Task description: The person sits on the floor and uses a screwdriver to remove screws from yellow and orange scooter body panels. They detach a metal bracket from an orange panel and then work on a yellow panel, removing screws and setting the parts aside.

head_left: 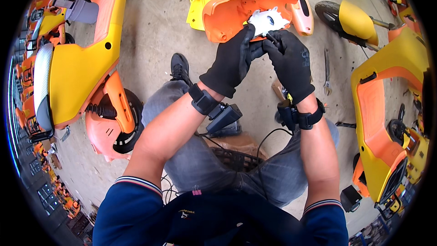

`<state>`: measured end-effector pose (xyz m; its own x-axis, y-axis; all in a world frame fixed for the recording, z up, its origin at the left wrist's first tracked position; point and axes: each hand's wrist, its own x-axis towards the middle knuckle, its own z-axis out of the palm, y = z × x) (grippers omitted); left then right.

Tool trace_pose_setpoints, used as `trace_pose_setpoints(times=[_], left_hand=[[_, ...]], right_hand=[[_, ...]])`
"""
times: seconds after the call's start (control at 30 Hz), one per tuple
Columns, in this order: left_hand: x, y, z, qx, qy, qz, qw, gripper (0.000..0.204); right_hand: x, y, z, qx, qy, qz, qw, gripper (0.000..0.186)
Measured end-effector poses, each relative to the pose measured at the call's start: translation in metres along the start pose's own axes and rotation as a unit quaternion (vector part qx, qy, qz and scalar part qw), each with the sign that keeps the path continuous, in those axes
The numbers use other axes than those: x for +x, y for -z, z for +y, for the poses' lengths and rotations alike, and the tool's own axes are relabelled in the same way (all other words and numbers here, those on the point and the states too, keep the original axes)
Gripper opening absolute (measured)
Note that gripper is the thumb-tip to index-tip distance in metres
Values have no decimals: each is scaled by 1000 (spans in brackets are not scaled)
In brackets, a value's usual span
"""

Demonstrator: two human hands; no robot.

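My left hand (231,62), in a black work glove, is closed on the near left edge of a white plastic bracket (269,22) with a dark oval hole. My right hand (290,61), gloved alike, is closed by the bracket's near edge. Between its thumb and fingers shows a small dark piece (273,39), too small to make out. Both hands meet in front of me. Just beyond them lies a curved orange body panel (232,13), partly behind the bracket and my fingers.
Yellow panels (195,7) lie behind the orange one. A wrench (327,73) rests on the concrete floor to the right. Yellow-orange scooters stand at left (75,86) and right (371,109). A wheel with a yellow fender (355,23) is at far right. Below me sits a black crate (234,159).
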<state>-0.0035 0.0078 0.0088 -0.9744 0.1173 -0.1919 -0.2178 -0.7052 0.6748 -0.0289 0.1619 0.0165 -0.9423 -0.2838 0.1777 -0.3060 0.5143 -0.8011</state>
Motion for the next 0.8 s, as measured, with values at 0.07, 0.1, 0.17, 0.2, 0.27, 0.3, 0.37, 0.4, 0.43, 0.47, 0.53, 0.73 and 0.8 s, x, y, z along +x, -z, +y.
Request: trace_pose_setpoints(times=[0.07,0.1,0.17,0.2,0.27,0.3,0.37,0.4,0.43,0.47,0.53,0.73,0.8], left_hand=[[-1,0,-1,-2,1,-3,1000,45],[-1,0,-1,-8,2,-3,1000,45],[-1,-1,0,-19,3,-3,1000,44],[-1,0,1,-15,0,-6,1000,44],[2,4,2,-6,-8,-12,1000,43],[2,11,1,64,-43,-38,996,43],[2,26,-4,205,-112,-88,968,42],[2,25,-2,180,-99,-73,976,42],[2,23,1,156,-86,-58,982,41],[3,20,4,121,-68,-45,989,41],[5,13,9,39,-27,-21,999,41],[4,13,9,-24,39,5,999,44],[6,12,10,-29,59,3,998,45]], right_hand=[[2,2,3,-3,0,-8,1000,14],[3,2,4,0,-10,-13,1000,14],[3,3,4,6,-29,-23,999,14],[5,8,2,9,-67,-42,997,15],[9,25,-1,16,-140,-80,987,16],[8,31,5,-23,-130,-105,986,17],[5,44,23,-102,-109,-155,977,18],[3,45,33,-123,-101,-156,975,18],[0,44,43,-123,-67,-118,983,18],[0,43,46,-124,-31,-80,989,19],[2,44,47,-87,-38,-32,995,19],[16,50,20,128,-207,6,970,23],[16,43,21,128,-152,52,979,24]])
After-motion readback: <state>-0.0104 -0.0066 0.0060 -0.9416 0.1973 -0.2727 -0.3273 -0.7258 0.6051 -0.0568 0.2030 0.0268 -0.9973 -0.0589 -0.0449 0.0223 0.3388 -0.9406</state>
